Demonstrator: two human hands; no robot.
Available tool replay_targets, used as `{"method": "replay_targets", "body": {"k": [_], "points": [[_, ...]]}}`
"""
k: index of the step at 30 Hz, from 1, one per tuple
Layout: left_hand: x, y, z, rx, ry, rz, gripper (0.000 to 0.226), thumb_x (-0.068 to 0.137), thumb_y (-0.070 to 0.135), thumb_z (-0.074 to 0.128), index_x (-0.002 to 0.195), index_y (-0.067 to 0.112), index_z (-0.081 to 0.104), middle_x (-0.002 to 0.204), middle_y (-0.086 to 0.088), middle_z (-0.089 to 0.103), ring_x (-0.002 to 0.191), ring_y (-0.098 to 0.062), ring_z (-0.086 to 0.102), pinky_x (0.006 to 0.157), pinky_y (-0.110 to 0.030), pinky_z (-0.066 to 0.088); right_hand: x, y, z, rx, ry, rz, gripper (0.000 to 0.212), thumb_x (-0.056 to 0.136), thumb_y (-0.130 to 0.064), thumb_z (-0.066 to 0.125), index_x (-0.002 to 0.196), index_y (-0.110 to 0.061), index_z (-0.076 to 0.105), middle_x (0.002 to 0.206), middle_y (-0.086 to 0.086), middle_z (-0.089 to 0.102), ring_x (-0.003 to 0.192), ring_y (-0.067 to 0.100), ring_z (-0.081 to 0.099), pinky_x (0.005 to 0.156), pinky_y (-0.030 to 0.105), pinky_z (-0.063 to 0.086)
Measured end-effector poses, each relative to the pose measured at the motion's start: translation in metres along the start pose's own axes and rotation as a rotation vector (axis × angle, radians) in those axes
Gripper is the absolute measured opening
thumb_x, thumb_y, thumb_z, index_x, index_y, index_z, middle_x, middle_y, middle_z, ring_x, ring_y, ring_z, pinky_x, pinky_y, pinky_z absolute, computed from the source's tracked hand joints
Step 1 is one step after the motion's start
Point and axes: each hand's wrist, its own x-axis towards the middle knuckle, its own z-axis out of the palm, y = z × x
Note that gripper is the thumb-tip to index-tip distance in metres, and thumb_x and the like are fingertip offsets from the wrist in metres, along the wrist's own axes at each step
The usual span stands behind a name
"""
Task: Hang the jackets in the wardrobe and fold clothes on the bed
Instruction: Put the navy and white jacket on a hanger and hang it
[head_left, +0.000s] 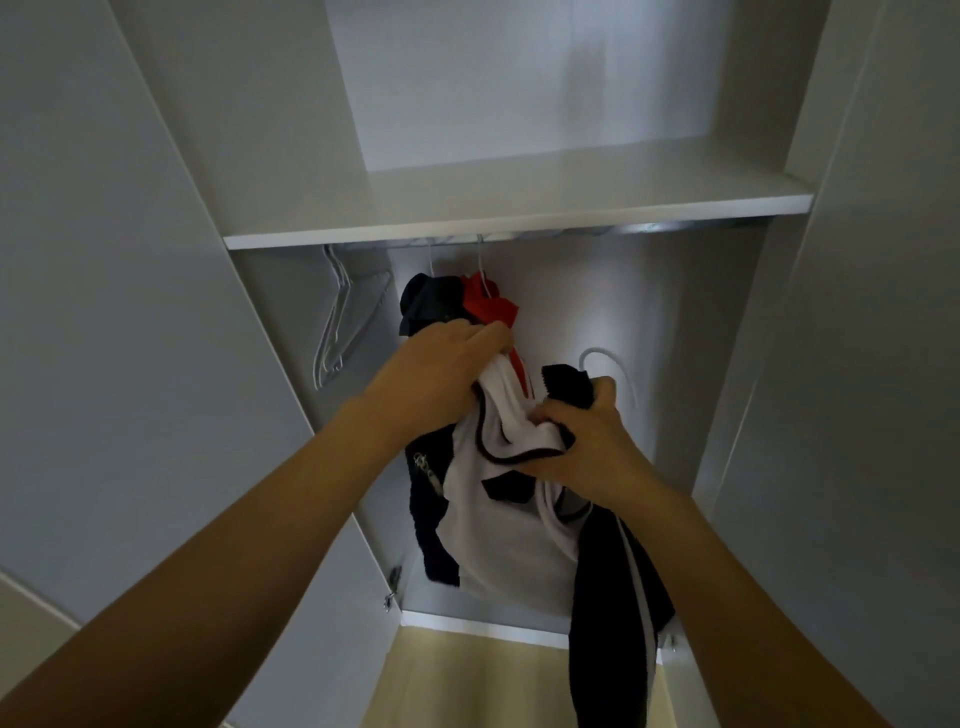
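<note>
Jacket (511, 525) bunched, its hanger (613, 369) mostly hidden by 2 hands.

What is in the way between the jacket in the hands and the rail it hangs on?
Nothing visible blocks it. The white and dark jacket, held by the left hand and right hand, sits below a bare stretch of rail. The hung clothes and spare hangers are off to the left.

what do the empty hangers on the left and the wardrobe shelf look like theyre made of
Empty hangers: probably thin wire with a white coating, judging by the slim, bent outline; plastic cannot be ruled out.
Wardrobe shelf: looks like white laminated board with a smooth, slightly glossy face, flat with a straight, square front edge and soft reflections.
</note>
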Motion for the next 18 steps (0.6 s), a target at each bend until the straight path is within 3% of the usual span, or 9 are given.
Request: {"method": "replay_targets", "body": {"k": [2, 3, 6, 8, 11, 12, 14, 16, 18], "points": [[-0.004, 0.0, 0.005, -0.044, 0.023, -0.039, 0.045, 0.072, -0.003, 0.06, 0.114, 0.01, 0.057, 0.087, -0.009, 0.059, 0.074, -0.02, 0.047, 0.061, -0.029, 0.026, 0.002, 0.0, 0.0, -0.002, 0.074, 0.043, 0.014, 0.073, -0.034, 0.074, 0.077, -0.042, 0.062, 0.103, -0.014, 0.029, 0.087, 0.016, 0.054, 0.078, 0.027, 0.048], [-0.007, -0.003, 0.008, -0.041, 0.02, -0.073, 0.039, 0.074, 0.002, 0.061, 0.111, 0.012, 0.057, 0.086, -0.008, 0.059, 0.074, -0.022, 0.05, 0.061, -0.03, 0.027, 0.003, 0.0, -0.002, 0.031, 0.14, 0.113, 0.011, 0.074, -0.038, 0.066, 0.066, -0.04, 0.058, 0.098, -0.017, 0.032, 0.078, 0.016, 0.055, 0.069, 0.029, 0.048], [-0.023, -0.02, 0.03, -0.038, -0.097, -0.224, 0.026, 0.081, 0.012, 0.062, 0.107, 0.016, 0.059, 0.093, -0.006, 0.064, 0.086, -0.028, 0.058, 0.068, -0.031, 0.037, 0.006, 0.002, -0.01, 0.372, 0.372, 0.321, 0.024, 0.069, -0.039, 0.056, 0.047, -0.033, 0.052, 0.093, -0.007, 0.042, 0.067, 0.014, 0.053, 0.068, 0.034, 0.046], [-0.035, -0.023, 0.045, -0.356, -0.171, -0.388, 0.026, 0.085, 0.001, 0.056, 0.105, 0.017, 0.06, 0.097, -0.005, 0.064, 0.09, -0.025, 0.06, 0.072, -0.021, 0.045, 0.003, 0.004, -0.011, 0.547, 0.398, 0.346, 0.033, 0.073, -0.027, 0.058, 0.042, -0.031, 0.05, 0.094, 0.007, 0.042, 0.063, 0.012, 0.049, 0.064, 0.028, 0.041], [-0.037, -0.023, 0.047, -0.55, -0.09, -0.479, 0.041, 0.081, -0.014, 0.046, 0.104, 0.018, 0.059, 0.097, -0.002, 0.063, 0.092, -0.024, 0.06, 0.07, -0.011, 0.042, -0.003, 0.005, -0.014, 0.331, 0.244, 0.31, 0.032, 0.083, -0.017, 0.062, 0.06, -0.036, 0.053, 0.098, -0.007, 0.035, 0.069, 0.011, 0.049, 0.064, 0.025, 0.041], [-0.033, -0.023, 0.045, -0.518, -0.106, -0.405, 0.042, 0.079, -0.015, 0.046, 0.105, 0.015, 0.061, 0.098, -0.002, 0.064, 0.095, -0.025, 0.06, 0.073, -0.014, 0.042, -0.006, 0.005, -0.016, 0.264, 0.126, 0.3, 0.029, 0.083, -0.017, 0.064, 0.074, -0.043, 0.055, 0.1, -0.013, 0.03, 0.077, 0.009, 0.05, 0.071, 0.024, 0.044], [-0.022, -0.023, 0.036, -0.405, -0.212, -0.212, 0.041, 0.079, -0.013, 0.05, 0.11, 0.01, 0.064, 0.104, -0.006, 0.064, 0.098, -0.026, 0.059, 0.081, -0.024, 0.044, -0.011, 0.003, -0.022, 0.279, -0.137, 0.294, 0.053, 0.077, -0.024, 0.069, 0.106, -0.062, 0.047, 0.11, -0.013, 0.025, 0.097, 0.003, 0.043, 0.09, 0.021, 0.039], [-0.009, -0.018, 0.026, -0.311, -0.314, -0.101, 0.041, 0.082, -0.007, 0.051, 0.114, 0.014, 0.064, 0.107, -0.008, 0.063, 0.098, -0.025, 0.059, 0.085, -0.033, 0.046, -0.013, -0.002, -0.024, 0.348, -0.239, 0.302, 0.067, 0.072, -0.036, 0.076, 0.111, -0.075, 0.039, 0.117, -0.014, 0.024, 0.108, -0.002, 0.035, 0.096, 0.018, 0.033], [0.003, -0.009, 0.019, -0.297, -0.356, -0.056, 0.043, 0.082, -0.006, 0.051, 0.116, 0.018, 0.063, 0.107, -0.002, 0.065, 0.095, -0.02, 0.059, 0.08, -0.029, 0.048, -0.01, -0.006, -0.019, 0.367, -0.181, 0.277, 0.046, 0.073, -0.045, 0.079, 0.105, -0.066, 0.053, 0.115, -0.015, 0.027, 0.105, -0.006, 0.038, 0.091, 0.006, 0.035]]}}
